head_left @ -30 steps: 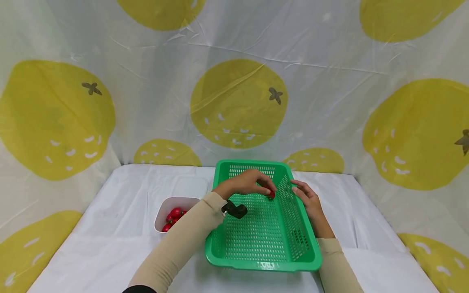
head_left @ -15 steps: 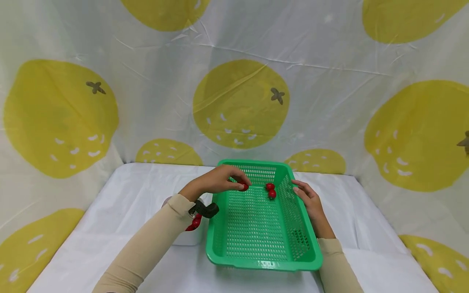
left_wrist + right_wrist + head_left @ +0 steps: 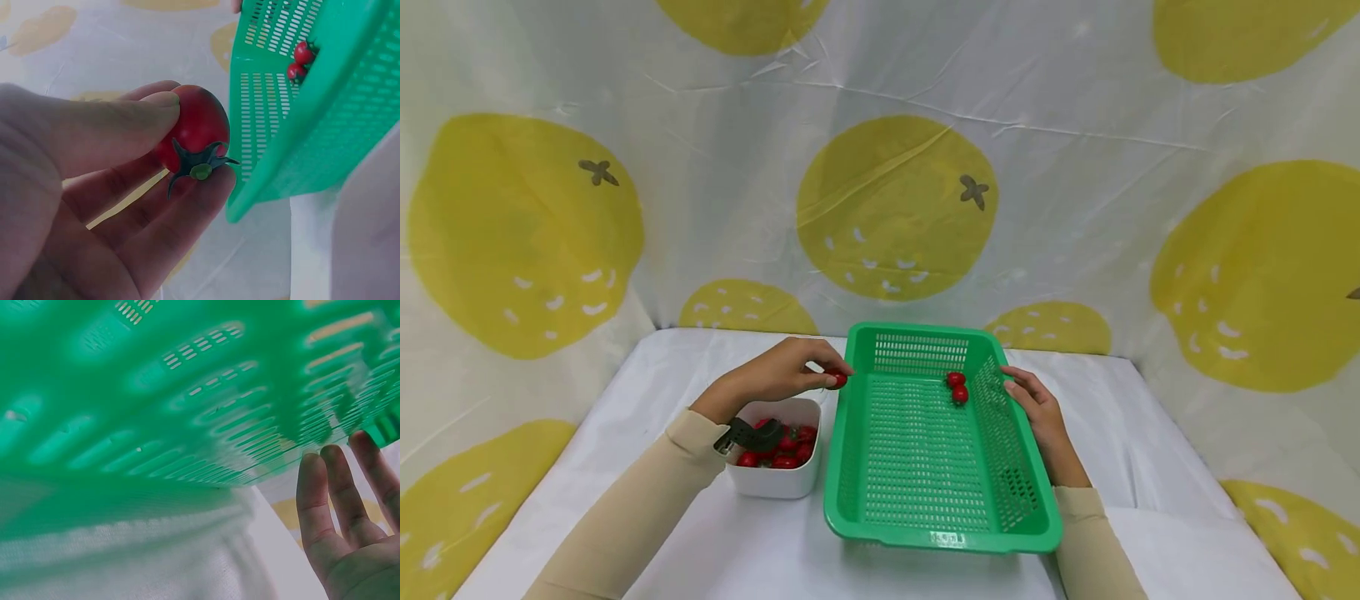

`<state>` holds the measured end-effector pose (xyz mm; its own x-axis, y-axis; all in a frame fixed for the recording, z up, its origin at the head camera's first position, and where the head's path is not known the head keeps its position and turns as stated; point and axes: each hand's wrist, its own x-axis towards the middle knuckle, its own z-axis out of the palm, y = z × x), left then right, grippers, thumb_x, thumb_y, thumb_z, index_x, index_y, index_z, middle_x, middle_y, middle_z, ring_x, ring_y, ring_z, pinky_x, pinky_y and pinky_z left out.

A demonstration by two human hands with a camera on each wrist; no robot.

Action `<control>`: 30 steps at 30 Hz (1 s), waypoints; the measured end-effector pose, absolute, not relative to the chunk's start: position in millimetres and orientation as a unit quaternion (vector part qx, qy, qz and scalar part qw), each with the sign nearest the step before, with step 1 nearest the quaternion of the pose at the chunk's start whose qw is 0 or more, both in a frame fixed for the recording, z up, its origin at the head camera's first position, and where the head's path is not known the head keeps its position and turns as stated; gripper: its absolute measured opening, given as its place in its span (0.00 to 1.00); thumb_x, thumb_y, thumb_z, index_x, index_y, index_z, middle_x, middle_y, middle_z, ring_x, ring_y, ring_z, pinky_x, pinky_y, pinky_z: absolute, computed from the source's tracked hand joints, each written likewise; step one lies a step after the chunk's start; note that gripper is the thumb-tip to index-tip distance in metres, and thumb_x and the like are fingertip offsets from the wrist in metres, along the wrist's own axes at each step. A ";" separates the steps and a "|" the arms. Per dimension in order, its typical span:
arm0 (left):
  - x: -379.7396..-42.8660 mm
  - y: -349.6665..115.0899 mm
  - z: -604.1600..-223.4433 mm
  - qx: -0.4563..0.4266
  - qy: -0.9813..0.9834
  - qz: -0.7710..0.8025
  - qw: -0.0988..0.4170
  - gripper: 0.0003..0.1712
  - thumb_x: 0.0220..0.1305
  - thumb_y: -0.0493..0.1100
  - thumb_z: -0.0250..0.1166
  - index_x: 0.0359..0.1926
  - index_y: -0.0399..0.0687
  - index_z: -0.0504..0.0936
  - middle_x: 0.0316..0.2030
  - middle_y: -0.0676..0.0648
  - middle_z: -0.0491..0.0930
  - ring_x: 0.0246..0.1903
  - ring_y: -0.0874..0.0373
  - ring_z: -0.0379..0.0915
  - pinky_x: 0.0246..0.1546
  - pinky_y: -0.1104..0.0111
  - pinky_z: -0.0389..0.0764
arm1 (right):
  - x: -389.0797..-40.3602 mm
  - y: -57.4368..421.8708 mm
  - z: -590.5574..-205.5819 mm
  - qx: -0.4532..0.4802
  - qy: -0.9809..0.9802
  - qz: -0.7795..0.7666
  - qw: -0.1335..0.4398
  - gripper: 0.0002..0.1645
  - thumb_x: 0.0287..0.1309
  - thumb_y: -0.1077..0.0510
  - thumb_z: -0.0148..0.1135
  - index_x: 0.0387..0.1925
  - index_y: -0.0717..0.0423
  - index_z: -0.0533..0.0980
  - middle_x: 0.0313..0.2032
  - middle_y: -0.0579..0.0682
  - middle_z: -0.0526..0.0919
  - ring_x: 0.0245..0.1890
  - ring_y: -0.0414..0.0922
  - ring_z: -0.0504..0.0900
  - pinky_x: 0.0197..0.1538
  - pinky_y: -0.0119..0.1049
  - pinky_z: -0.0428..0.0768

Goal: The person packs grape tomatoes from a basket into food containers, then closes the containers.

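My left hand (image 3: 782, 371) pinches a red cherry tomato (image 3: 203, 122) between thumb and fingers. The tomato has a green stem and calyx. That hand is just off the left rim of a green plastic basket (image 3: 943, 540), above the back of a white container (image 3: 775, 483). Several red cherry tomatoes (image 3: 786, 461) lie in the container, partly hidden by the wrist strap. Two more cherry tomatoes (image 3: 958, 393) touch each other near the basket's back right corner. My right hand (image 3: 1043, 417) rests at the basket's right side, its straight fingers (image 3: 311, 494) touching the slotted wall.
A white cloth (image 3: 700, 542) covers the table. Behind it hangs a curtain (image 3: 730, 217) printed with large yellow fruit. A black strap (image 3: 752, 435) sits on the left wrist. The basket has raised walls on all sides.
My left hand has moved left with the cherry tomato, from the basket's right side out past its left rim. The two tomatoes in the basket have come into view. My right hand stays put.
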<state>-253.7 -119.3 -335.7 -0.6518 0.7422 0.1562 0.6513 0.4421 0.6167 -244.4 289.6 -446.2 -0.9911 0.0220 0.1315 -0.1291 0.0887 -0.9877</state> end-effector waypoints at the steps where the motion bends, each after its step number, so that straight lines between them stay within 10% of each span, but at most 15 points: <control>1: -252.8 -122.5 -336.1 0.408 0.846 0.335 0.071 0.13 0.66 0.39 0.63 0.50 0.45 0.83 0.43 0.53 0.81 0.41 0.60 0.78 0.44 0.69 0.80 | -244.1 290.3 -446.1 0.037 -0.734 0.676 0.056 0.28 0.70 0.50 0.53 0.66 0.57 0.67 0.54 0.46 0.73 0.44 0.40 0.78 0.40 0.32 0.80; 30: -241.3 -161.8 -376.0 0.349 0.858 0.368 0.086 0.14 0.64 0.36 0.64 0.51 0.44 0.82 0.49 0.48 0.82 0.49 0.53 0.78 0.49 0.68 0.79 | -241.0 288.8 -445.1 0.036 -0.742 0.668 0.054 0.28 0.70 0.49 0.52 0.66 0.57 0.66 0.54 0.46 0.73 0.42 0.40 0.79 0.39 0.33 0.81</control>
<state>-241.3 -161.8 -376.0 -0.7419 0.6615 0.1091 0.5352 0.4864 0.6907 -241.0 288.8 -445.1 -0.9916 0.0191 0.1278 -0.1251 0.1058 -0.9865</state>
